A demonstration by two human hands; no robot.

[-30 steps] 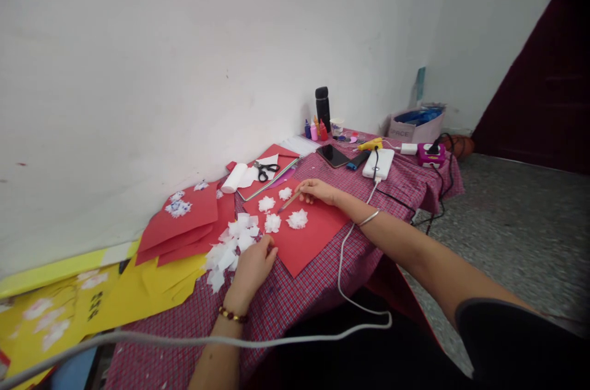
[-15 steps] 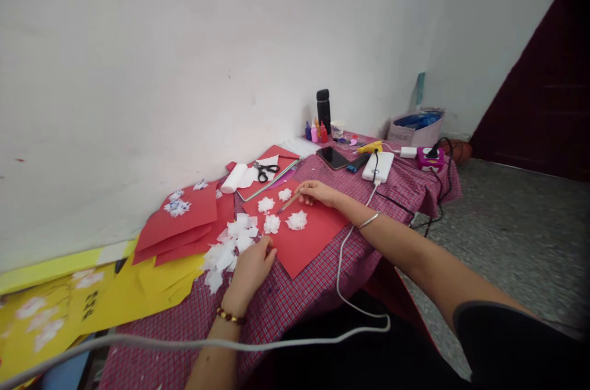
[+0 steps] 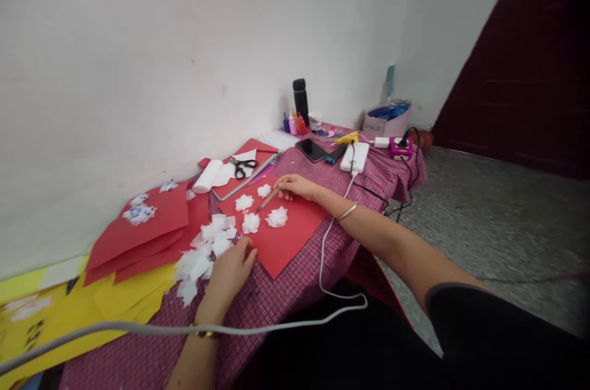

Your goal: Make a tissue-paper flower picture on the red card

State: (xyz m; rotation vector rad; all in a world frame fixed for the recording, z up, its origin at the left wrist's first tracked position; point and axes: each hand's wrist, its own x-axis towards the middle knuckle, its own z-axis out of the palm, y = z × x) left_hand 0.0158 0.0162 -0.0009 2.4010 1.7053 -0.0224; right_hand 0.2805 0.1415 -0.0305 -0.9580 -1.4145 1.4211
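Observation:
A slim paintbrush (image 3: 268,200) is pinched in my right hand (image 3: 295,187), its dark tip angled down over a red sheet of paper (image 3: 276,253). Several ruffled white paper flowers sit on that sheet; the brush tip is between one flower (image 3: 251,223) and another flower (image 3: 277,217) to its right. My left hand (image 3: 233,267) rests at the sheet's left edge, thumb and forefinger slightly apart, with nothing visible in it. Beside it lies a loose pile of white tissue pieces (image 3: 203,255).
Black scissors (image 3: 243,166), a white roll (image 3: 208,176), a phone (image 3: 311,150), a white power bank (image 3: 354,158) and a yellow glue gun (image 3: 346,138) lie behind. Paint bottles (image 3: 295,124) stand by a black flask (image 3: 300,101). A white cable (image 3: 295,327) crosses in front.
The view has swung right, shifting everything leftward. My right hand still holds the brush over the flowers, and my left hand stays by the sheet's edge.

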